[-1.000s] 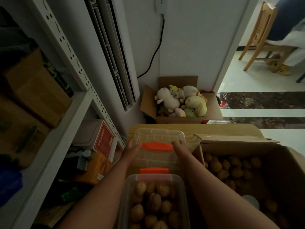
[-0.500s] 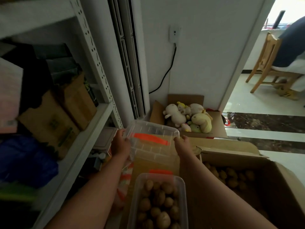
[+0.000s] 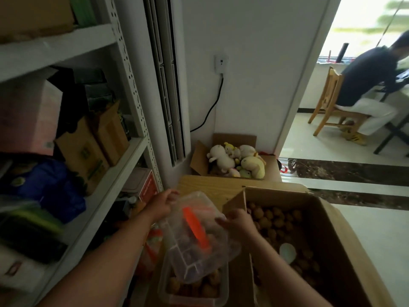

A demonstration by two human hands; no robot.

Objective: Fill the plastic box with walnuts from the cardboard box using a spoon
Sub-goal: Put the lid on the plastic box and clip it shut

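Evidently the cardboard box [image 3: 287,191] at lower right holds plenty of walnuts [image 3: 272,220], while the plastic box [image 3: 177,298] at bottom centre looks full. The clear lid [image 3: 188,258] hangs tilted above it, its ends gripped by the left hand [image 3: 162,203] and right hand [image 3: 239,221]. The person should level it, align the corners, then press down evenly.

Two hands at work, left hand [image 3: 162,203] and right hand [image 3: 239,221]. One clear lid [image 3: 188,260], one plastic box [image 3: 190,300], one spoon [image 3: 287,253]. Two cardboard boxes: walnut carton [image 3: 327,229] lower right, toy carton [image 3: 234,139] mid-frame. One wooden chair [image 3: 330,91] upper right. Walnuts [image 3: 265,222] past counting.
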